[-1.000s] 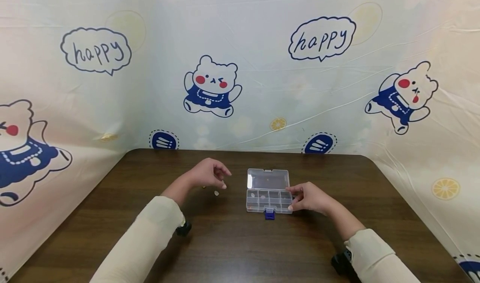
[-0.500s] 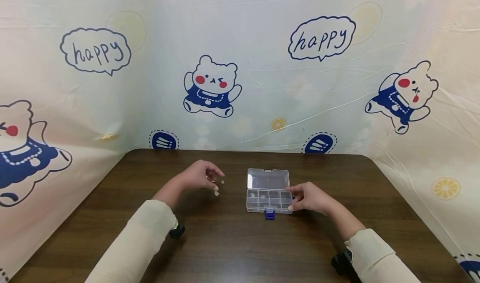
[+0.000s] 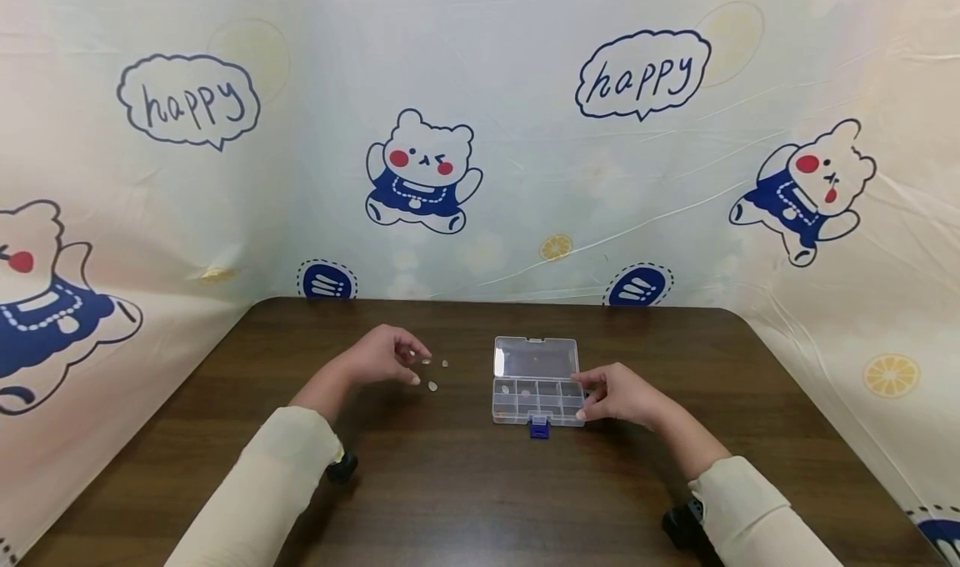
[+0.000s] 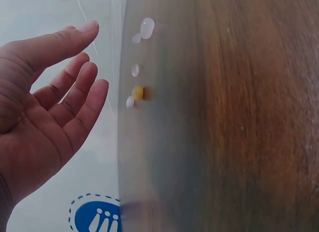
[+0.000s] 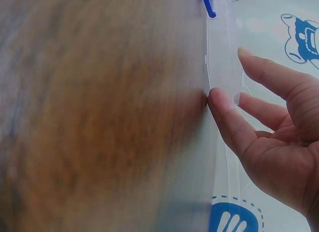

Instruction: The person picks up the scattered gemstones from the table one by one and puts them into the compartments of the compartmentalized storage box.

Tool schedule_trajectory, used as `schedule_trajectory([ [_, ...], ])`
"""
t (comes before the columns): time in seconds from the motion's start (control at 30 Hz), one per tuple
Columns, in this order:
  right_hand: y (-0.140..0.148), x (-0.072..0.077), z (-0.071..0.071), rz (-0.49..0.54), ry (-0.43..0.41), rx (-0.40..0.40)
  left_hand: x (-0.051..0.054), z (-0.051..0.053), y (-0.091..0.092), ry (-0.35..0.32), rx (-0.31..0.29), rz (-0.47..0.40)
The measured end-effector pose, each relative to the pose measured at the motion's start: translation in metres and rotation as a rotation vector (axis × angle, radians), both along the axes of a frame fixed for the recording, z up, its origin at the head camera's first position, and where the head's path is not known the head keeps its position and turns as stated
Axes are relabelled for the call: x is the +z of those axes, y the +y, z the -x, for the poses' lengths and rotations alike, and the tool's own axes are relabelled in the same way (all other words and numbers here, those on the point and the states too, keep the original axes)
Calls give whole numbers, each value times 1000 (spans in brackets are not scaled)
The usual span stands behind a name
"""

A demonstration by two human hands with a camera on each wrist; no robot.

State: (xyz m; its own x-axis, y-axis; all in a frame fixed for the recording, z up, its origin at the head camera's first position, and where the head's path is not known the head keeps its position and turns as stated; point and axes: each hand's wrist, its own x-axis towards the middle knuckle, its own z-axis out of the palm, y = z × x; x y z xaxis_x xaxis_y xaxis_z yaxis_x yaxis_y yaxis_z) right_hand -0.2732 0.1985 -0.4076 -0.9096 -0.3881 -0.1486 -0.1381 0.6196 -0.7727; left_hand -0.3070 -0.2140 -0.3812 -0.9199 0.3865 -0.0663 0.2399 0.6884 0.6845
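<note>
My left hand [image 3: 378, 358] hovers over the left part of the table, its thumb and fingers apart. In the left wrist view, the hand [image 4: 55, 95] has nothing between its fingers. Beside it lie a larger whitish stone [image 4: 147, 28], a yellow stone [image 4: 138, 93] and several small whitish ones. Two pale stones [image 3: 432, 387] show just right of its fingertips in the head view. A clear compartment box [image 3: 550, 402] stands with its lid raised, pale pieces in its left compartments. My right hand [image 3: 622, 398] grips the box's right end; the right wrist view shows the hand [image 5: 274, 127] there too.
The box's raised lid [image 3: 536, 358] is at its back side, and a blue latch [image 3: 539, 428] hangs at its front. A brown wooden table [image 3: 465, 500] lies under everything, with a printed curtain [image 3: 525, 150] behind its far edge.
My left hand has moved left, away from the box, uncovering pale stones on the table. My right hand and the box have stayed in place.
</note>
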Motion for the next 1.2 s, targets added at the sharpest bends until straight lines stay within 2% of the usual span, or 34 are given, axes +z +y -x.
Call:
schedule_trajectory([
  [0.17, 0, 0, 0, 2, -2, -2, -3, 0, -6, -1, 0, 3],
  [0.37, -1, 0, 0, 4, -3, -4, -5, -1, -13, -5, -38, 9],
  [0.53, -1, 0, 0, 7, -6, -2, -9, 0, -18, -18, -16, 8],
  [0.73, 0, -1, 1, 18, 4, 5, -14, 4, -25, -26, 8, 13],
  [1.2, 0, 0, 1, 6, 1, 6, -29, 15, -31, -26, -31, 6],
])
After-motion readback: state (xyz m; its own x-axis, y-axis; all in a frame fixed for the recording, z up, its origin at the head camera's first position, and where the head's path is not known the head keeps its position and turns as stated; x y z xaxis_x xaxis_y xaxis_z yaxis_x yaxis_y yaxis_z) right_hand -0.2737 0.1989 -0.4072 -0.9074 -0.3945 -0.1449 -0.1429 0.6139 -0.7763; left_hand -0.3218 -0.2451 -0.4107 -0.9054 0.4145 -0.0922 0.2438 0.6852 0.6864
